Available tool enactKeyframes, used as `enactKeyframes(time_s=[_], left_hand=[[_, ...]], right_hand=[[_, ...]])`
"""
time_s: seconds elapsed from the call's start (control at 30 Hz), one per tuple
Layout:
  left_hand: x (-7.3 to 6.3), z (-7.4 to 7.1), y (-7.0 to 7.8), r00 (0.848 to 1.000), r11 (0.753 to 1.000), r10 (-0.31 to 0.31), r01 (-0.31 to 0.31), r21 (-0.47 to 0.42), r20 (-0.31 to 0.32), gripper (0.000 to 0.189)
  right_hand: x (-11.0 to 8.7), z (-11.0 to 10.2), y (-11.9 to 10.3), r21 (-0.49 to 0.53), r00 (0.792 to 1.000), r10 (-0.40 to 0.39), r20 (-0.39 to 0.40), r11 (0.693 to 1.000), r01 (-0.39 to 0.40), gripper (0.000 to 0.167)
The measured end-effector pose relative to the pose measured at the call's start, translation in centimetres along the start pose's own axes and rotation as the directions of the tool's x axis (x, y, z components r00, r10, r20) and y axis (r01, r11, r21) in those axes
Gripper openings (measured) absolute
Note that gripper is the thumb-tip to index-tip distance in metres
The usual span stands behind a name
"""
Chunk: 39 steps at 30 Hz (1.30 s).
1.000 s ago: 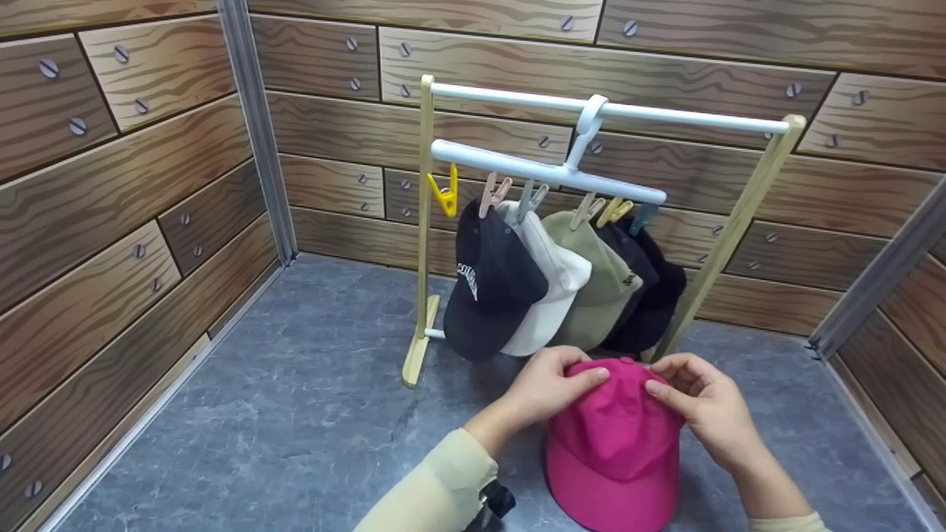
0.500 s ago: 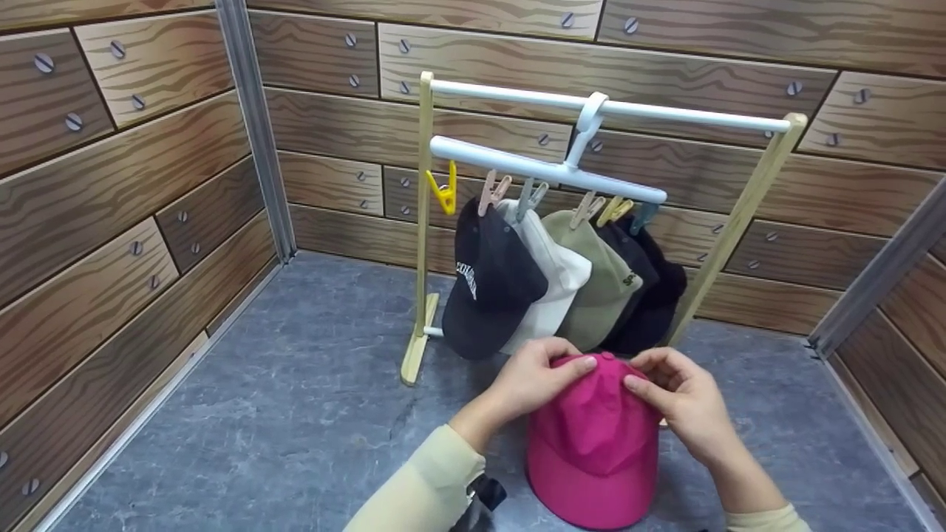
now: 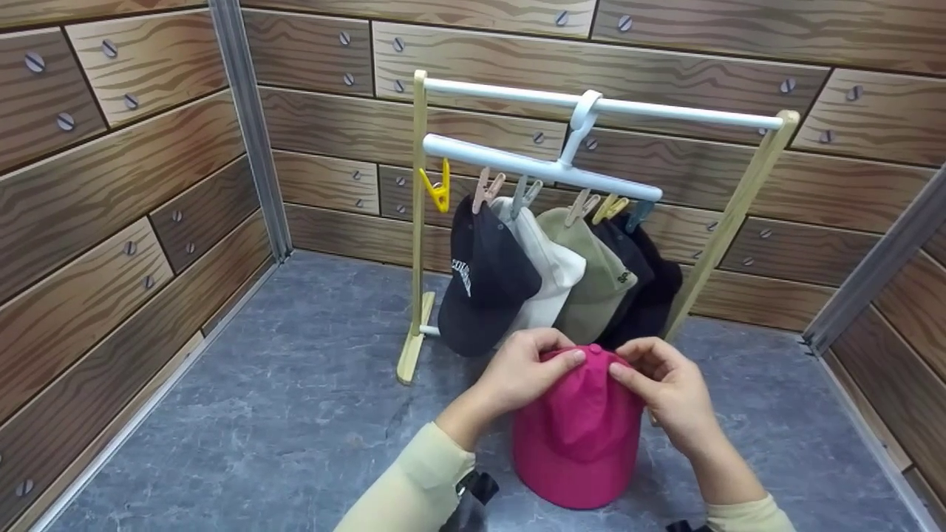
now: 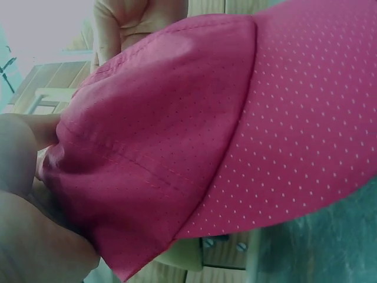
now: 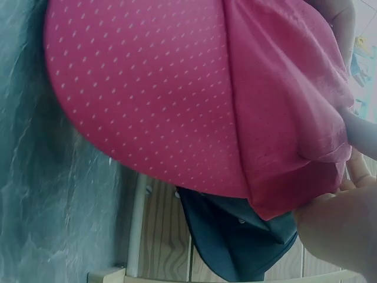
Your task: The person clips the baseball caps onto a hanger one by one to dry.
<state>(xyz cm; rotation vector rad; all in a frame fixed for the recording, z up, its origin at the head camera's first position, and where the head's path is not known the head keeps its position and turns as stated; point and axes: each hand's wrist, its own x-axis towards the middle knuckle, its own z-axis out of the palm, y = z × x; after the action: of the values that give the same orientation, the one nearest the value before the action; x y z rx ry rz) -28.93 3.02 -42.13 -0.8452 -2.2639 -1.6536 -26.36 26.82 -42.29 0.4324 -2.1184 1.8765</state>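
A pink baseball cap [image 3: 580, 428] hangs crown up between my two hands, its brim pointing down toward me. My left hand [image 3: 525, 369] pinches the crown on one side of the top button, thumb in front. On the other side my right hand [image 3: 669, 388] pinches the crown the same way. Both wrist views show the cap's [image 4: 159, 112] white-dotted brim [image 5: 141, 88] close up. Behind it hangs a row of caps: a black cap [image 3: 488, 281] with white lettering, a white cap [image 3: 565, 270], an olive cap [image 3: 584, 258] and dark caps [image 3: 658, 281] at the right.
The caps hang from clothespins [image 3: 580, 207] on a white hanger [image 3: 539, 164], tilted down to the right. A wooden rack [image 3: 419, 222] with a white rod [image 3: 680, 112] holds the hanger. At its left end hangs a yellow clip [image 3: 439, 191] with nothing in it. Wood-patterned walls [image 3: 148, 185] surround the grey floor [image 3: 295, 414].
Both hands have moved left and slightly up in the head view, carrying the pink cap closer to the hanging caps. Their pinch on the crown looks the same.
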Motion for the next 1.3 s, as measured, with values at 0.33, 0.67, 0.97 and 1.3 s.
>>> enactKeyframes(time_s=[0.33,0.67,0.97,1.3], left_hand=[[-0.1,-1.0,0.9,0.996,0.988,0.085,-0.088,0.128,0.028,0.011],[-0.1,-3.6,2.0,0.987,0.975,0.146,-0.156,0.159,0.071,0.010],[-0.3,-4.5,3.0,0.974,0.964,0.218,-0.224,0.144,0.056,0.009],[-0.6,-4.8,3.6,0.968,0.961,0.247,-0.251,0.118,0.040,0.010]], right_hand=[[0.3,0.5,-0.6,-0.128,0.998,-0.067,0.011,0.989,0.068,0.019],[0.6,1.7,-1.9,-0.184,0.990,-0.106,0.090,0.975,0.121,0.019],[1.0,2.0,-2.7,-0.190,0.968,-0.206,0.142,0.954,0.230,0.014],[0.7,2.0,-3.6,-0.159,0.974,-0.175,0.143,0.967,0.197,0.004]])
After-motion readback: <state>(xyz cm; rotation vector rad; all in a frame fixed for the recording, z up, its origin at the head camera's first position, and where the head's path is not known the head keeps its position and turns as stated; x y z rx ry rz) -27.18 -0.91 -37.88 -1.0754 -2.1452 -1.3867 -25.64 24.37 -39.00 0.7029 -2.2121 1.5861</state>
